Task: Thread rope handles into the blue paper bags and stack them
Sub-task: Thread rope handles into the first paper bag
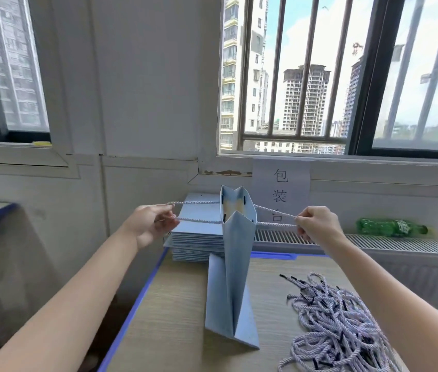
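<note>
Wood-grain counter (175, 318) with blue edging sits under a barred window (293, 76). Your left hand (153, 224) pinches the left handle (196, 210), your right hand (317, 224) pinches the right handle (274, 217); both ropes pulled taut outward. Bag (236, 264) stands upright mid-counter, mouth open, between your hands. Stack (196, 237) of flat bags lies just behind it. Loose ropes (333, 323) piled at right. Green bottle (389, 227) lies on the radiator (400, 244).
</note>
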Demonstrator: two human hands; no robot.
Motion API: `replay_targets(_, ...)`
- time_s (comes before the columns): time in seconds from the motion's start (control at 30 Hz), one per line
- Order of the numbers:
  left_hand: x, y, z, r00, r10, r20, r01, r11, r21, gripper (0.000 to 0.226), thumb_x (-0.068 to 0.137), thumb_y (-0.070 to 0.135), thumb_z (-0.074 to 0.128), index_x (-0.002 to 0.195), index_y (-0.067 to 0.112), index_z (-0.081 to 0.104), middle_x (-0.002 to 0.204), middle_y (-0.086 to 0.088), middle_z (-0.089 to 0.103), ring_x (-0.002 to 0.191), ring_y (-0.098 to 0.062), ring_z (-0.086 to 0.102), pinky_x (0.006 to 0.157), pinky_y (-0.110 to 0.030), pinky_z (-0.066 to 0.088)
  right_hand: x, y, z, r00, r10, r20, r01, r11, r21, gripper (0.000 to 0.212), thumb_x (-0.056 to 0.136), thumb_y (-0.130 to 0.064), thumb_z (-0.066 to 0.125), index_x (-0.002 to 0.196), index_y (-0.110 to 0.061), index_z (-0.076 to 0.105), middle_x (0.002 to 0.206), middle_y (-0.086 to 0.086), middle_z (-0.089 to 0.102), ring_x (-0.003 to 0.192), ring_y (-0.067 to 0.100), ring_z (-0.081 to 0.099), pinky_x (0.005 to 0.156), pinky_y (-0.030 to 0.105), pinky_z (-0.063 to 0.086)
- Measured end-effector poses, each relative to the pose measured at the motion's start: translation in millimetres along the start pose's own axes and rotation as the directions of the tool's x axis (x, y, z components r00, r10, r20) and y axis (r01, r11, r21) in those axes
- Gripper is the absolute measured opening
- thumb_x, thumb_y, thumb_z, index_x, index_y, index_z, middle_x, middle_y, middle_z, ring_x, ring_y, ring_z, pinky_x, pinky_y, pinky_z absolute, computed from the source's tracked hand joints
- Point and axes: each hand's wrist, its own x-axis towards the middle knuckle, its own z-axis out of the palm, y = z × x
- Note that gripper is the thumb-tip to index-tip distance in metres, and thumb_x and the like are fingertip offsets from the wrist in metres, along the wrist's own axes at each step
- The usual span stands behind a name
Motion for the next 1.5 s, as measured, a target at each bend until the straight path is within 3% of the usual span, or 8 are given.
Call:
replay_targets(0.17, 3, -3, -20, 0.990, 0.061, -0.126, -0.060, 0.998, 0.017, 0.016, 0.092, -0.007, 0.050, 0.079, -0.001, 0.058, 0.047, -0.006, 0.058, 0.037, -0.010, 0.058, 0.045, -0.020, 0.054, 1, 4, 3, 1.000, -0.016, -0.009, 0.016, 1.000, -0.009, 0.016, 0.085, 0.001, 0.050, 0.086, -0.009, 0.063, 0.064, 0.005, 0.063, 0.052, 0.012, 0.054, 0.049, 0.019, 0.044)
replay_targets(0.3, 9, -6, -33, 0.932, 0.207, -0.297, -0.129, 0.957, 0.261, 0.022, 0.090, -0.009, 0.053, 0.075, 0.006, 0.049, 0.065, -0.012, 0.049, 0.031, -0.005, 0.051, 0.038, -0.018, 0.050, 7, 9, 2, 0.998, -0.013, -0.060, 0.009, 0.998, -0.064, 0.016, 0.082, -0.003, 0.050, 0.083, -0.016, 0.059, 0.073, 0.008, 0.065, 0.076, 0.026, 0.063, 0.074, 0.037, 0.052)
replay_targets(0.53, 13, -26, -46, 0.908, 0.268, -0.323, -0.090, 0.876, 0.473, 0.022, 0.088, -0.008, 0.056, 0.076, 0.009, 0.047, 0.067, -0.011, 0.052, 0.055, -0.020, 0.050, 0.035, -0.017, 0.046, 8, 22, 10, 0.999, 0.020, -0.050, -0.026, 0.992, -0.127, 0.014, 0.080, -0.003, 0.049, 0.081, -0.014, 0.055, 0.076, 0.009, 0.065, 0.078, 0.026, 0.060, 0.070, 0.034, 0.048)
replay_targets(0.87, 6, -60, -34, 0.992, -0.025, -0.120, 0.098, 0.753, 0.650, 0.023, 0.083, -0.015, 0.054, 0.068, 0.002, 0.051, 0.045, -0.008, 0.052, 0.035, -0.014, 0.047, 0.037, -0.015, 0.039, -15, 33, 34, 0.973, 0.027, 0.230, 0.027, 0.973, -0.229, 0.012, 0.083, -0.002, 0.049, 0.083, -0.010, 0.059, 0.061, 0.005, 0.062, 0.045, 0.011, 0.048, 0.036, 0.015, 0.036)
replay_targets(1.07, -10, -45, 1, 0.955, 0.268, 0.127, -0.287, 0.730, 0.620, 0.016, 0.077, 0.016, 0.070, 0.082, 0.003, 0.063, 0.084, -0.015, 0.066, 0.078, -0.022, 0.059, 0.072, -0.032, 0.047, -24, -19, 21, 0.936, -0.185, 0.299, 0.200, 0.980, -0.018, 0.023, 0.092, -0.042, 0.053, 0.095, -0.020, 0.059, 0.086, -0.007, 0.061, 0.075, 0.009, 0.054, 0.067, 0.025, 0.042)
replay_targets(1.23, -28, -42, 39, 0.914, 0.242, 0.327, -0.385, 0.773, 0.504, 0.014, 0.097, 0.009, 0.052, 0.097, 0.001, 0.063, 0.096, -0.013, 0.069, 0.090, -0.023, 0.066, 0.082, -0.031, 0.054, -64, -59, 23, 0.692, -0.301, 0.656, 0.276, 0.950, 0.145, 0.085, 0.067, -0.079, 0.053, 0.134, -0.028, 0.046, 0.128, -0.016, 0.052, 0.114, 0.000, 0.053, 0.096, 0.023, 0.044)
replay_targets(1.4, -38, -41, 44, 0.876, 0.215, 0.432, -0.432, 0.749, 0.503, 0.026, 0.099, 0.008, 0.045, 0.117, 0.010, 0.064, 0.113, -0.007, 0.070, 0.106, -0.021, 0.065, 0.095, -0.035, 0.050, -75, -63, 34, 0.706, -0.352, 0.614, 0.297, 0.935, 0.194, 0.074, 0.065, -0.057, 0.072, 0.129, -0.034, 0.045, 0.128, -0.012, 0.052, 0.117, 0.008, 0.055, 0.098, 0.032, 0.047)
replay_targets(1.5, -44, -35, 42, 0.853, 0.229, 0.469, -0.470, 0.726, 0.501, 0.030, 0.099, 0.006, 0.043, 0.117, 0.014, 0.066, 0.115, 0.003, 0.069, 0.107, -0.011, 0.063, 0.094, -0.025, 0.049, -67, -62, 32, 0.808, -0.377, 0.453, 0.268, 0.919, 0.288, 0.050, 0.084, -0.027, 0.067, 0.131, -0.020, 0.052, 0.115, 0.002, 0.063, 0.093, 0.016, 0.067, 0.076, 0.041, 0.058)
